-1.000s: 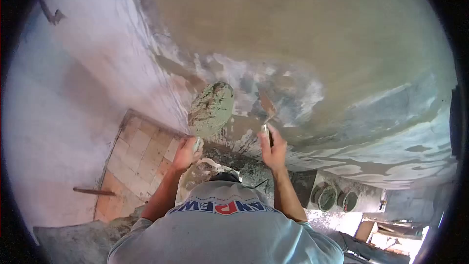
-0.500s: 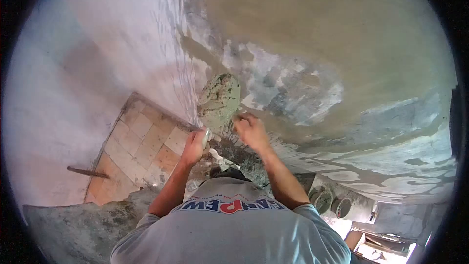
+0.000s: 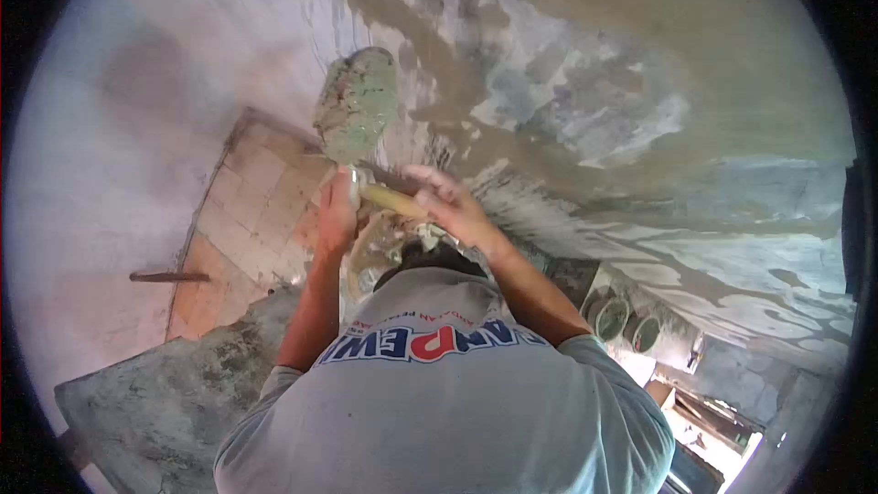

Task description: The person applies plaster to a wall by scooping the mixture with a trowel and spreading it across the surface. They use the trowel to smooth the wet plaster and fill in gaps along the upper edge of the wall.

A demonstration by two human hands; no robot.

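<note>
My left hand (image 3: 337,212) is closed around the pale grip of a hand tool heaped with wet mortar (image 3: 359,96). The mortar hides the tool's plate, so its kind cannot be told. Close by on the right, my right hand (image 3: 455,210) grips one end of a stubby yellowish handle (image 3: 393,200). That handle points left toward my left hand, and any blade on it is hidden. Both hands are in front of my chest, below the mortar heap.
A wall patched with fresh and bare plaster (image 3: 585,82) rises ahead and to the right. Pale and orange tiles (image 3: 247,192) lie at left, with a rusty bar (image 3: 169,277) and rough concrete ledge (image 3: 174,402) nearby. Two round buckets (image 3: 607,316) stand lower right.
The mortar-laden tool and my left hand have moved up and left in view. My right hand has shifted slightly up and left, and the yellowish handle now shows plainly. The whole view has tilted.
</note>
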